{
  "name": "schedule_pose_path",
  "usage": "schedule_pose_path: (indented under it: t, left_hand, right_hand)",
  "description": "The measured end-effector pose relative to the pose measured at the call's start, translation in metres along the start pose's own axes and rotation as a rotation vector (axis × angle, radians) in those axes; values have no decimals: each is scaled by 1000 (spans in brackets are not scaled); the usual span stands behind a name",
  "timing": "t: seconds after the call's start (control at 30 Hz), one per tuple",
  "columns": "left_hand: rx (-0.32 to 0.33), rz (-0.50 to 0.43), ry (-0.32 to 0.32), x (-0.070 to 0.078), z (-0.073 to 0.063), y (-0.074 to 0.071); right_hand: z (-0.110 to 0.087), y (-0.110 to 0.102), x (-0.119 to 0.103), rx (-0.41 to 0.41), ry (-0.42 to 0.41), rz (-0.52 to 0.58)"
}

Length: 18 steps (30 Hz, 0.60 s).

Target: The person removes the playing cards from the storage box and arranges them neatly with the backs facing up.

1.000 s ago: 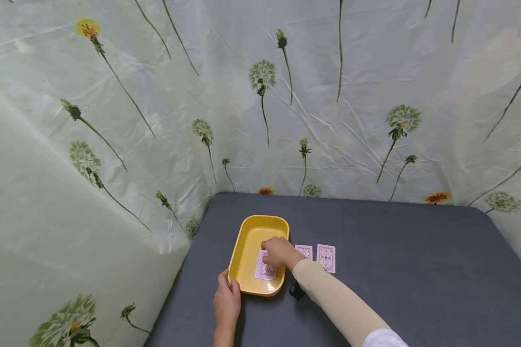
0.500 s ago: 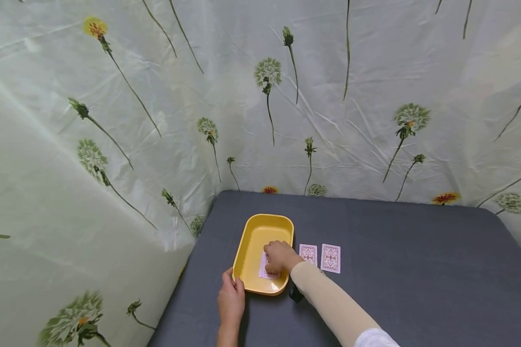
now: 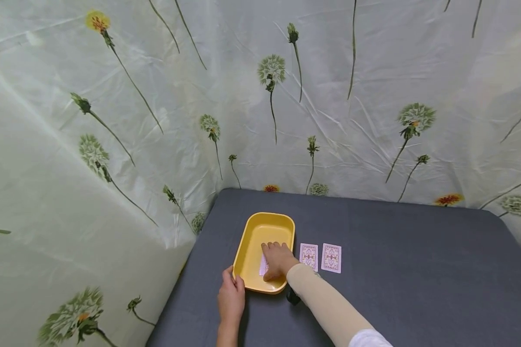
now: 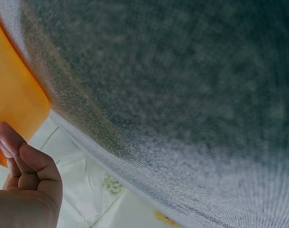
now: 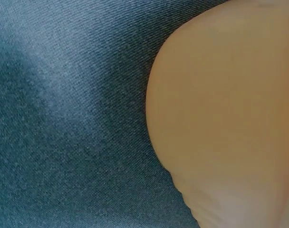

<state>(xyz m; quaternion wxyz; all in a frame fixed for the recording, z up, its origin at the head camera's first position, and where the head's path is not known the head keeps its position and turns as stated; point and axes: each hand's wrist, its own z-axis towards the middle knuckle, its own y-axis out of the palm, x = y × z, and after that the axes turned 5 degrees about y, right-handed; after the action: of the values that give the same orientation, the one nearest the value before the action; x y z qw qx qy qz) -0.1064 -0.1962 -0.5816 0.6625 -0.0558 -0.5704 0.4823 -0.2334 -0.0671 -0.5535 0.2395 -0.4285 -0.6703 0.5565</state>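
A yellow tray (image 3: 253, 236) sits on the dark table, its near left corner gripped by my left hand (image 3: 232, 299). In the left wrist view the fingers of that hand (image 4: 33, 183) meet the orange-looking tray wall (image 4: 16, 90). My right hand (image 3: 279, 261) is inside the tray, fingers spread and lying over a patterned playing card (image 3: 263, 266). Only the card's left part shows; the hand covers the rest. Face down to the right of the tray lie two more playing cards, one nearer (image 3: 308, 255) and one farther right (image 3: 332, 258).
The dark cloth-covered table (image 3: 399, 279) stretches to the right. Behind it and on the left hangs a pale curtain (image 3: 351, 144) with dandelion prints. A black device (image 3: 293, 296) sits under the right wrist.
My right hand's fingers, curled at the card earlier, have now spread out over it. The left hand keeps its grip on the tray. The head view has shifted slightly.
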Motion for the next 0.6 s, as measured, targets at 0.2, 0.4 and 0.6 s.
schedule_pose_path:
  t: [0.2, 0.4, 0.6]
  left_hand:
    - [9, -2, -3, 1, 0, -1]
    - [8, 3, 3, 2, 0, -1]
    - [7, 5, 4, 3, 0, -1]
  right_hand:
    - [1, 1, 1, 28, -15, -7]
    - [0, 0, 1, 45, -13, 1]
    - [-1, 0, 0, 58, -16, 1]
